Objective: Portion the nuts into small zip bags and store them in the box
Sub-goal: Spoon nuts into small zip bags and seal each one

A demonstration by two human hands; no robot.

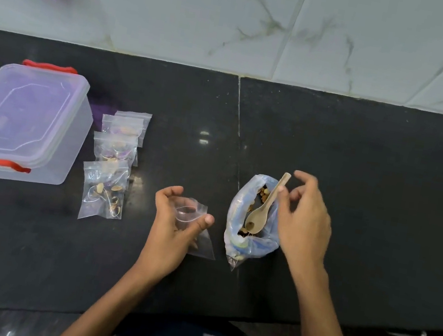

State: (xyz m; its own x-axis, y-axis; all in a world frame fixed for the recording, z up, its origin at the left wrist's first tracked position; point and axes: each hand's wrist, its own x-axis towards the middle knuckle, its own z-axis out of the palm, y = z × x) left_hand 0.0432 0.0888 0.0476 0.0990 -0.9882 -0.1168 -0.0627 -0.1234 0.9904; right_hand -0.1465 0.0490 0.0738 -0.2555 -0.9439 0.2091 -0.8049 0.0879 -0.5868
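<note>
Left hand (175, 227) pinching a small zip bag (192, 227) by its open mouth above the dark bench (357, 190); right hand (305, 220) with fingers loosely spread beside a wooden spoon (263, 207) resting in the bag of nuts (252, 220). Filled bags (104, 189) lie beside the lidded box (23, 120) at left.

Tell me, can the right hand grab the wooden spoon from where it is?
Probably yes: the right hand hovers beside the spoon, whose handle sticks out of the nut bag uncovered.
</note>
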